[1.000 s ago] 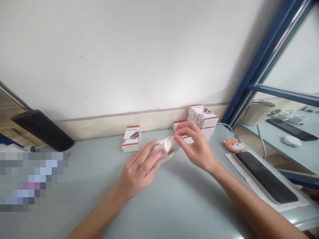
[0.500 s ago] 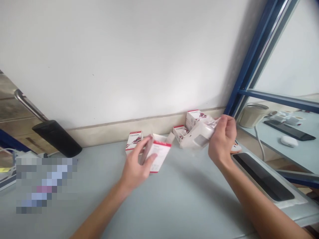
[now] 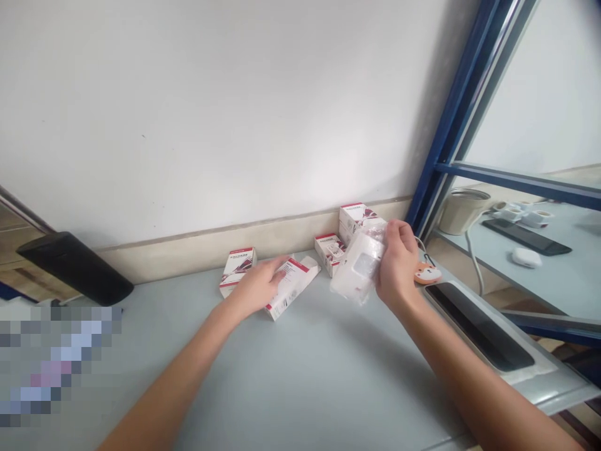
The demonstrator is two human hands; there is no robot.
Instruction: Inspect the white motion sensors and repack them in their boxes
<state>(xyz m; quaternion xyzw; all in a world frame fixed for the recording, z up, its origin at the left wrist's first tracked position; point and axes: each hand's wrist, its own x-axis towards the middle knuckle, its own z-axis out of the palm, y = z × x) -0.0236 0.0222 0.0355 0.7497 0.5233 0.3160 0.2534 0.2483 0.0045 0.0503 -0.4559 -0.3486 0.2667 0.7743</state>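
Note:
In the head view, my left hand (image 3: 260,285) grips a white and red cardboard box (image 3: 292,289), thumb on its printed face. The box lies tilted low at the tabletop, its flap end pointing away to the right. My right hand (image 3: 398,263) pinches a clear plastic bag holding a white device (image 3: 360,266) with a grey rectangular window. The bagged device hangs above the table, clear of the box. Behind my left hand stands a similar box (image 3: 238,266), partly covered by my fingers. Another small box (image 3: 330,250) and a stacked box (image 3: 357,216) are behind the bagged device.
The grey table (image 3: 282,376) meets a white wall. A black object with a metal handle (image 3: 77,269) leans at the left. On the right lie a dark-screened device (image 3: 479,326), an orange animal-faced case (image 3: 426,273) and a mirror (image 3: 530,207) in a blue frame.
My left hand has lowered the box toward the table and tipped it over to the right. My right hand still holds the bagged device, now hanging more upright. The view has shifted slightly right.

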